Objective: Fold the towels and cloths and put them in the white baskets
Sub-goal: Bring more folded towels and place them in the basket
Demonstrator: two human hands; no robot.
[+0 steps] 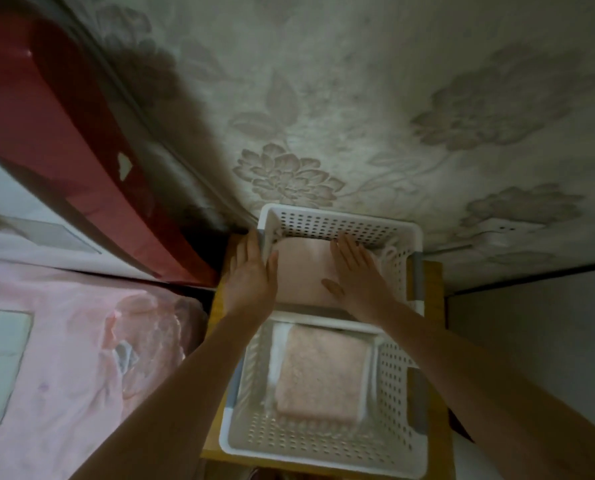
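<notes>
The right hand [353, 271] presses flat, fingers straight, on a folded pink cloth [303, 275] in the far white basket [344, 221]; the left hand [251, 275], fingers also straight, rests against its left rim.

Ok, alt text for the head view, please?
Right hand presses flat on a folded pink cloth in the far white basket; left hand rests on its left rim. The near basket holds a folded pink towel.

Both white baskets [341, 223] were perforated plastic, matt, with grey handle strips. The far folded cloth [303, 275] looked smooth; the near towel [320, 372] was rough, looped terry. The tabletop [431, 282] appeared wooden. The wallpaper [393, 116] carried embossed flowers.
</notes>
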